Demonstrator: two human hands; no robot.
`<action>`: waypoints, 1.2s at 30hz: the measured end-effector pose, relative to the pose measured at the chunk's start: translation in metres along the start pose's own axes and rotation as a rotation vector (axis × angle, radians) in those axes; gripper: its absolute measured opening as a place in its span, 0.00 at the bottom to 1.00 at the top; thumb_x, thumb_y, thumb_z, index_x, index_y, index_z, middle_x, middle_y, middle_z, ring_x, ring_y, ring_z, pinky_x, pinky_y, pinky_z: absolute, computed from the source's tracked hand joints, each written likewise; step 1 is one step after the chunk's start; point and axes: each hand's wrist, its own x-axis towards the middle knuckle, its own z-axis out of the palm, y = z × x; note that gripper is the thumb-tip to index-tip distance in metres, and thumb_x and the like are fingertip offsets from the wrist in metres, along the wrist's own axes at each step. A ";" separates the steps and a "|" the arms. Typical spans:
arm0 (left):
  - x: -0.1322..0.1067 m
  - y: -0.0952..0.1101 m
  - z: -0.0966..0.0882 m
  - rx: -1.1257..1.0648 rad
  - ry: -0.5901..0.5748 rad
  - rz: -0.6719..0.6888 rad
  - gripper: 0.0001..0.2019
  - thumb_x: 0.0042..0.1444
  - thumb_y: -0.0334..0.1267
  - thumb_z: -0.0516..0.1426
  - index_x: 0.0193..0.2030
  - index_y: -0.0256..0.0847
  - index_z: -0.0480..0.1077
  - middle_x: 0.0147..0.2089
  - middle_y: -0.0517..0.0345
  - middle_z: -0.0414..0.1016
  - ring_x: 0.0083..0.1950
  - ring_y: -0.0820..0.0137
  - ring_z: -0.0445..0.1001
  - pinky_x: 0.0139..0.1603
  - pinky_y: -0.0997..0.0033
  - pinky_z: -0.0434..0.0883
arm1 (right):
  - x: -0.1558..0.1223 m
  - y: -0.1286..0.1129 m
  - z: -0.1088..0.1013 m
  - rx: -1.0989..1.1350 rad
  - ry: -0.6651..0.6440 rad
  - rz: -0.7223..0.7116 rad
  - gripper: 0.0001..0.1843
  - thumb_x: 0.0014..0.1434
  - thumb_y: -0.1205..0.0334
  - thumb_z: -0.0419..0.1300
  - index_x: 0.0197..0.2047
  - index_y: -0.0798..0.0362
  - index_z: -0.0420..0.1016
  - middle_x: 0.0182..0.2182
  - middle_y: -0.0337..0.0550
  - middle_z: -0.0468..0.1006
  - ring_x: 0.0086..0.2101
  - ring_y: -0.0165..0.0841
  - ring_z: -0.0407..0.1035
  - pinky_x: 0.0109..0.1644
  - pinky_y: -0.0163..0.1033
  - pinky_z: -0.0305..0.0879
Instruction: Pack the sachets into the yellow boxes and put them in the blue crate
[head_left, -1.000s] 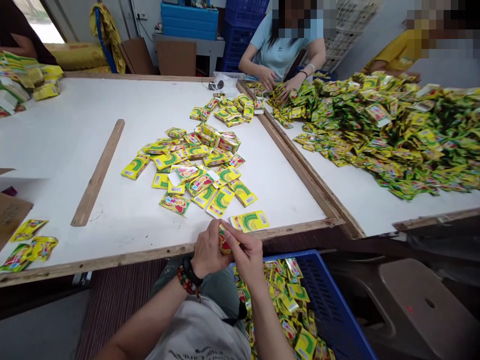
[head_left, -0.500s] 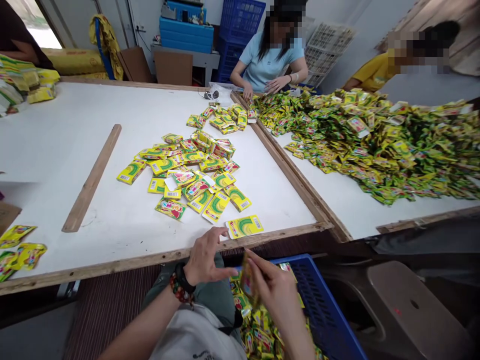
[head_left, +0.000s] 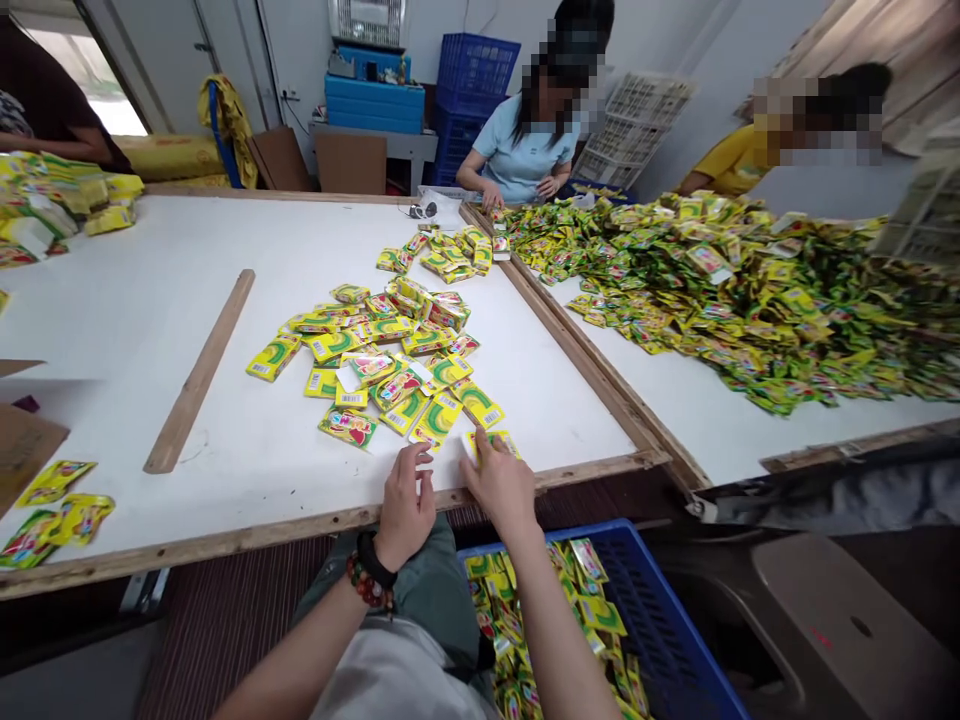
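My right hand (head_left: 504,485) lies over a small yellow carton (head_left: 504,440) at the table's front edge. Its fingers are stretched across the carton, covering much of it. Just to the left, my left hand (head_left: 409,502) hovers by the wooden rim with fingers loosely bent and thumb apart, holding nothing I can see. Ahead of both hands spreads a loose heap of yellow-green cartons (head_left: 390,328), some with open flaps. Below my right forearm, a blue crate (head_left: 664,610) holds many small yellow-green packets (head_left: 517,640).
A wooden strip (head_left: 201,370) lies on the white table (head_left: 300,225). Right of the wooden divider (head_left: 577,345) rises a big packet pile (head_left: 720,290). A co-worker in light blue (head_left: 521,150) sits opposite; others sit at both sides. A plastic stool (head_left: 840,610) stands at right.
My right hand has moved from above the crate, where it held a packet, up to the carton on the table. That packet is no longer in it. My left hand's fingers have drawn in.
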 end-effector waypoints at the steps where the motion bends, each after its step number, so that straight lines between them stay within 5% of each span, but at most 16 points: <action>1: -0.001 0.002 0.000 0.034 0.003 0.054 0.20 0.63 0.38 0.50 0.61 0.42 0.54 0.58 0.45 0.64 0.57 0.63 0.69 0.52 0.59 0.74 | -0.006 0.003 -0.004 0.078 0.057 -0.031 0.24 0.61 0.64 0.51 0.60 0.59 0.69 0.48 0.62 0.78 0.42 0.46 0.76 0.44 0.44 0.68; 5: -0.003 0.007 0.002 0.150 -0.070 0.255 0.44 0.50 0.43 0.64 0.67 0.40 0.44 0.65 0.39 0.56 0.68 0.52 0.55 0.64 0.46 0.62 | -0.031 0.010 -0.016 0.586 0.204 -0.172 0.19 0.63 0.62 0.50 0.50 0.57 0.78 0.35 0.49 0.84 0.27 0.36 0.77 0.34 0.38 0.71; 9: -0.001 0.004 0.003 0.208 -0.016 0.220 0.31 0.53 0.35 0.59 0.63 0.42 0.54 0.55 0.47 0.69 0.55 0.59 0.70 0.55 0.54 0.70 | -0.045 -0.002 -0.012 1.057 0.235 -0.118 0.16 0.60 0.58 0.58 0.47 0.53 0.81 0.36 0.45 0.85 0.34 0.37 0.78 0.38 0.39 0.74; 13: 0.000 0.002 0.004 0.308 0.103 0.237 0.32 0.51 0.40 0.61 0.61 0.39 0.55 0.52 0.44 0.70 0.51 0.56 0.71 0.52 0.51 0.69 | -0.047 -0.015 -0.008 1.281 0.360 0.002 0.12 0.55 0.59 0.63 0.42 0.51 0.83 0.37 0.44 0.84 0.35 0.38 0.78 0.43 0.42 0.74; 16: -0.001 0.003 0.006 0.286 0.167 0.230 0.38 0.49 0.45 0.62 0.63 0.38 0.51 0.54 0.42 0.69 0.53 0.55 0.71 0.51 0.53 0.70 | -0.046 -0.021 -0.013 1.300 0.433 0.041 0.12 0.55 0.59 0.64 0.43 0.51 0.82 0.38 0.45 0.84 0.35 0.37 0.78 0.43 0.41 0.74; 22: -0.003 0.003 0.006 0.216 0.132 0.160 0.35 0.51 0.45 0.61 0.61 0.41 0.50 0.51 0.46 0.72 0.46 0.61 0.77 0.41 0.64 0.74 | -0.040 -0.025 -0.016 1.238 0.288 -0.073 0.18 0.60 0.55 0.59 0.51 0.52 0.78 0.43 0.47 0.83 0.39 0.39 0.78 0.44 0.43 0.75; 26: -0.003 -0.001 0.005 0.195 0.021 0.314 0.26 0.51 0.42 0.60 0.54 0.44 0.54 0.44 0.54 0.73 0.37 0.66 0.77 0.34 0.68 0.73 | -0.046 -0.021 -0.010 0.945 0.392 -0.079 0.21 0.58 0.58 0.61 0.55 0.53 0.75 0.46 0.50 0.81 0.40 0.40 0.78 0.47 0.42 0.73; 31: 0.002 0.005 0.003 0.202 -0.112 0.204 0.30 0.50 0.40 0.57 0.58 0.39 0.50 0.52 0.44 0.70 0.48 0.59 0.77 0.42 0.61 0.75 | -0.051 -0.014 -0.006 1.033 0.156 -0.213 0.18 0.60 0.59 0.59 0.53 0.49 0.77 0.45 0.45 0.82 0.37 0.38 0.79 0.42 0.40 0.74; 33: 0.003 0.008 0.003 0.242 -0.210 0.158 0.26 0.51 0.41 0.57 0.56 0.39 0.55 0.48 0.47 0.73 0.44 0.59 0.78 0.39 0.61 0.75 | -0.052 -0.012 -0.005 1.041 0.184 -0.253 0.16 0.58 0.59 0.61 0.50 0.48 0.79 0.44 0.44 0.82 0.38 0.38 0.78 0.43 0.40 0.74; 36: 0.003 0.008 0.003 0.309 -0.236 0.129 0.26 0.50 0.42 0.57 0.54 0.38 0.57 0.41 0.49 0.75 0.39 0.57 0.78 0.35 0.60 0.75 | -0.052 -0.013 -0.001 0.976 0.260 -0.157 0.17 0.59 0.59 0.60 0.50 0.51 0.78 0.34 0.42 0.85 0.25 0.31 0.75 0.32 0.34 0.71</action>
